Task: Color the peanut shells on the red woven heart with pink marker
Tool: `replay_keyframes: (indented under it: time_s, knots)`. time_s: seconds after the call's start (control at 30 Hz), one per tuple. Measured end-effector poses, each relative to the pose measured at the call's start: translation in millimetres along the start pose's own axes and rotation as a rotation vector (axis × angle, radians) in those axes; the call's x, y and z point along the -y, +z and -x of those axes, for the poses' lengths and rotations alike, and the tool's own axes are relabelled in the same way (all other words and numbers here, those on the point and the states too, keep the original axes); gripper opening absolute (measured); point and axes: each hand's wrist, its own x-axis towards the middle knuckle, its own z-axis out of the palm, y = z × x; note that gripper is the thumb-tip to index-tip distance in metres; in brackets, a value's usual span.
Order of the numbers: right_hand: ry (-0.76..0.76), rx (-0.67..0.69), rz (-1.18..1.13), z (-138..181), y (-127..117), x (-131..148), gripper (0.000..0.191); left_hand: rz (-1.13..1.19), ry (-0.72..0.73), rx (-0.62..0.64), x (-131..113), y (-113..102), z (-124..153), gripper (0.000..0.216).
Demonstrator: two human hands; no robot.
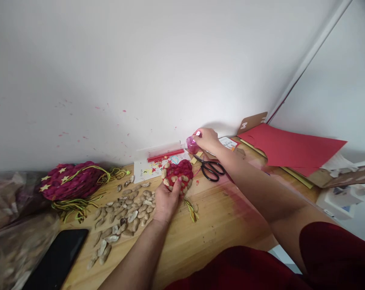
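My left hand (167, 198) is closed around a red craft piece (174, 172) with peanut shells on its face and edge. Part of its upper side is dark crimson, and yellow-green and dark threads hang from its lower end. My right hand (207, 139) reaches toward the wall, fingers pinched at the top of a small clear cup of pink stuff (192, 146); what they hold is hidden. Black-handled scissors (211, 170) lie between the two hands. Loose peanut shells (132, 209) are spread left of my left hand.
A dark-magenta shell-covered craft (75, 180) with yellow stars and threads stands at the left. Plastic bags (19, 237) and a black phone (57, 259) are nearer me. White paper (139, 172) holds small stars beside a red stick (165, 156). Red card (294, 147) lies at the right.
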Motion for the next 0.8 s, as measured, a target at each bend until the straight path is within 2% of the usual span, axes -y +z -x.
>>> replay_keyframes:
  time_s: [0.13, 0.47, 0.67, 0.73, 0.8]
  knots:
    - [-0.01, 0.062, 0.095, -5, 12, 3, 0.02, -0.04, 0.021, -0.009, 1, -1, -1, 0.051]
    - [-0.056, 0.109, 0.156, -6, 10, 3, 0.024, -0.031, 0.063, -0.013, 12, -1, -5, 0.048]
    - [-0.041, 0.01, 0.071, 3, -2, -1, 0.025, 0.023, 0.062, 0.006, 14, 0, -6, 0.052]
    - [-0.065, -0.115, -0.088, 12, -7, -4, 0.023, 0.026, 0.059, 0.007, 13, 0, -5, 0.052]
    - [-0.105, -0.251, -0.375, 28, -11, -7, 0.02, 0.044, 0.023, 0.004, 11, 0, -4, 0.052]
